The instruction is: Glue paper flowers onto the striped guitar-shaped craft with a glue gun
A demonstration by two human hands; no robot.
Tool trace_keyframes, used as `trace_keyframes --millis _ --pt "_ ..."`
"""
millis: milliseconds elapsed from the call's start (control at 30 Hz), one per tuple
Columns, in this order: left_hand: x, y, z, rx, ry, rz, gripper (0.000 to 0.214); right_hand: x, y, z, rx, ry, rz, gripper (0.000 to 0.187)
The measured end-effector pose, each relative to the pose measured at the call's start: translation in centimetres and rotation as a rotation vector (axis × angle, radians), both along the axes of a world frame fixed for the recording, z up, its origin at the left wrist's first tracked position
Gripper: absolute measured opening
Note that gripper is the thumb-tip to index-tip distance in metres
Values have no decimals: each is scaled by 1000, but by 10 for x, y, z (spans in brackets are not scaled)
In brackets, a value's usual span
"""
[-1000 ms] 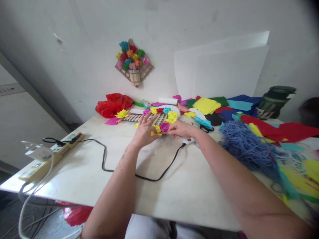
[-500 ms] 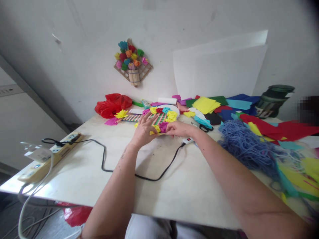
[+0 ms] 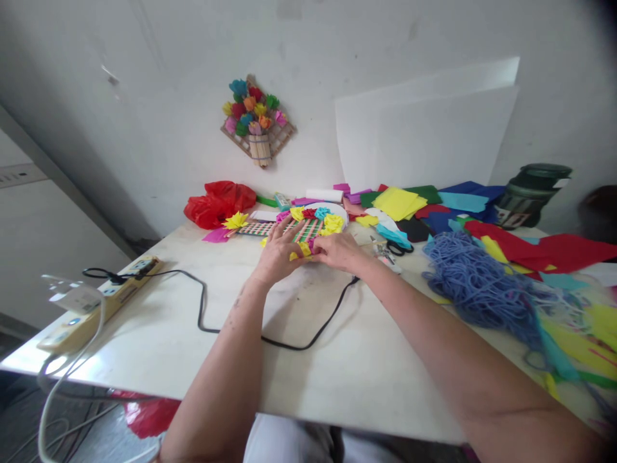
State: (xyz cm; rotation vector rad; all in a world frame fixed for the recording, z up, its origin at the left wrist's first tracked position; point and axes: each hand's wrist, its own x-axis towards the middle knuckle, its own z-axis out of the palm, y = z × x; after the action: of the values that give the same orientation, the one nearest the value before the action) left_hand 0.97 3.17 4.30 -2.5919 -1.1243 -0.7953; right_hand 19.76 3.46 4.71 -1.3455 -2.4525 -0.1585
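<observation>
A woven craft panel (image 3: 255,227) of pale and green strips lies toward the back of the table, with crepe-paper flowers round its edge. My left hand (image 3: 281,253) rests over it, fingers spread and thumb beside a yellow paper flower (image 3: 303,249) on the near edge. My right hand (image 3: 337,252) is closed at that same edge, its fingertips against a magenta paper flower (image 3: 310,243) that it partly covers. What those fingertips pinch is hidden. More flowers stand along the panel's far side, among them a blue one (image 3: 322,213) and a large yellow one (image 3: 333,224).
A black cord (image 3: 308,346) runs across the table from a power strip (image 3: 103,308) at left. Scissors (image 3: 399,248) lie right of my right hand. Tangled blue yarn (image 3: 475,276), coloured paper sheets (image 3: 400,203) and a dark green jar (image 3: 530,196) occupy the right side. A red plastic bag (image 3: 219,204) sits back left.
My right hand has shifted slightly left and now covers more of the magenta flower. My left hand stays where it was.
</observation>
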Motion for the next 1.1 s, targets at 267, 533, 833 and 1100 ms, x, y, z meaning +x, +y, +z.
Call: trace_keyframes --millis 267,533,833,1100 --pt "-1 1 -1 -10 -10 -6 14 -1 -5 3 47 -68 33 28" --pt "-2 2 -2 -2 9 -8 12 -3 -5 4 -19 -134 45 31" --pt "-2 0 -2 5 38 17 8 -4 -3 7 -191 -83 -31 31" --pt "0 -1 -3 24 44 24 8 -7 -5 12 -254 -50 -132 31"
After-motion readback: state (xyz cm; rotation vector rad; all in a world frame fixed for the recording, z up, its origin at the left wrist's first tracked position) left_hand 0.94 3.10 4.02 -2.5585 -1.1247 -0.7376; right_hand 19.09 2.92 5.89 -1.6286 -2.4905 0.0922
